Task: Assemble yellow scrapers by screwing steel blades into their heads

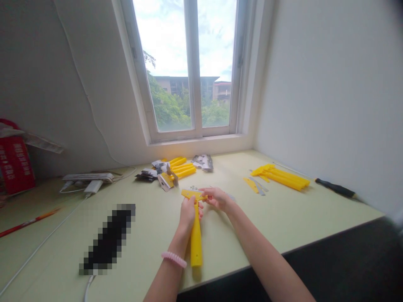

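**Head view.** The person's left hand (188, 214), with a pink coiled band (174, 259) at the wrist, is clenched around the handle of a yellow plastic scraper (195, 239). The handle's far end points toward the person and rests at or just above the table (220, 247). The right hand (217, 198) is grasping the scraper's wide T-shaped head between thumb and fingers. A small metal part shows at the head's upper edge, though its fit is too small to tell.

Beyond the hands lies a heap of yellow handles (182, 167), mixed with paper-backed blade packets (146, 175), and another packet stack (203, 162) lies just beside it. To the right are a neat group of yellow handles (281, 177), loose yellow pieces and metal strips (255, 184), and a black-handled screwdriver (335, 188).

To the left lie a power strip (88, 177) with a white charger (93, 186), a red pencil (28, 222), and a red bag (14, 163) against the wall. A pixelated patch (108, 239) hides an object on the table. A window (185, 67) overlooks trees and buildings.
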`<move>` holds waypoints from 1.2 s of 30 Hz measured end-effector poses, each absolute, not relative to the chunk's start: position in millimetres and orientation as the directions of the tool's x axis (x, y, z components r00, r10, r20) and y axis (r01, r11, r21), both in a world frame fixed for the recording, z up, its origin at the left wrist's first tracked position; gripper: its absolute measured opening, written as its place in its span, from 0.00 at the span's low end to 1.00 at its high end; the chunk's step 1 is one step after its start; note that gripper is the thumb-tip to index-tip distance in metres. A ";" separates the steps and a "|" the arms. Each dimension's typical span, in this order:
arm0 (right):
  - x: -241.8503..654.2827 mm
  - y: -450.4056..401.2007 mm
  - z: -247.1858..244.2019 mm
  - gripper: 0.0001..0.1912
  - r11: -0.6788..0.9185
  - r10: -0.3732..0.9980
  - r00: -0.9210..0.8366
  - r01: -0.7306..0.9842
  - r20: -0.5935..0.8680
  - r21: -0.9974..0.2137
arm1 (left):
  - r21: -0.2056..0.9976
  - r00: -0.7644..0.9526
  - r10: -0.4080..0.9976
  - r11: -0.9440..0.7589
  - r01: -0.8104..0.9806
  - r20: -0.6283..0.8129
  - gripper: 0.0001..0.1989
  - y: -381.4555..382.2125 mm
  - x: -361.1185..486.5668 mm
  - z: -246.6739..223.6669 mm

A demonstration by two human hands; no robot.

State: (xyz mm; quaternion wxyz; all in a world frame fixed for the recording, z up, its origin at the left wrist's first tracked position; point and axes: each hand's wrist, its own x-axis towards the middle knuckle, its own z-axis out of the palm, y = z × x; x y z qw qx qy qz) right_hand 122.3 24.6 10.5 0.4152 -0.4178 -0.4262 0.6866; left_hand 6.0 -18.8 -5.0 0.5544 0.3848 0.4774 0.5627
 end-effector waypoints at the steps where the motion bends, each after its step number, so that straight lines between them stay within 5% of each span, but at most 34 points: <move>1: 122.5 24.4 10.4 0.12 -0.290 0.928 -0.302 -0.215 -0.218 -0.933 | 0.964 -0.086 0.992 0.071 -0.257 -0.096 0.10 -19.0 5.9 -4.7; 9: 122.4 25.2 10.0 0.12 -0.274 0.951 -0.210 -0.232 -0.227 -0.933 | 0.984 -0.189 0.975 0.085 -0.155 -0.114 0.11 -14.9 -0.8 -7.1; 13: 125.5 28.9 8.3 0.11 -0.244 0.967 -0.139 -0.242 -0.215 -0.939 | 0.976 -0.451 0.889 0.022 0.218 0.080 0.22 -22.7 -6.9 -1.7; 16: 126.2 31.0 6.0 0.12 -0.227 0.972 -0.126 -0.254 -0.201 -0.940 | 0.758 -0.324 0.853 -0.120 0.641 0.409 0.26 -39.2 -5.4 9.7; 19: 125.5 30.4 5.5 0.12 -0.222 0.972 -0.137 -0.276 -0.190 -0.935 | 0.465 -0.009 0.896 -0.222 0.857 0.445 0.23 -54.5 2.9 21.3; 24: 125.6 28.0 7.4 0.13 -0.244 0.967 -0.145 -0.282 -0.210 -0.928 | 0.303 0.052 0.968 -0.128 0.944 0.247 0.28 -57.5 15.7 22.3; 32: 125.2 32.0 2.7 0.12 -0.230 0.970 -0.147 -0.301 -0.193 -0.926 | 0.384 0.055 0.947 -0.180 0.906 0.315 0.29 -49.5 14.9 12.2; 36: 125.1 34.2 -0.8 0.13 -0.223 0.972 -0.138 -0.306 -0.189 -0.926 | 0.293 0.074 0.957 -0.159 0.943 0.281 0.28 -47.8 13.2 13.9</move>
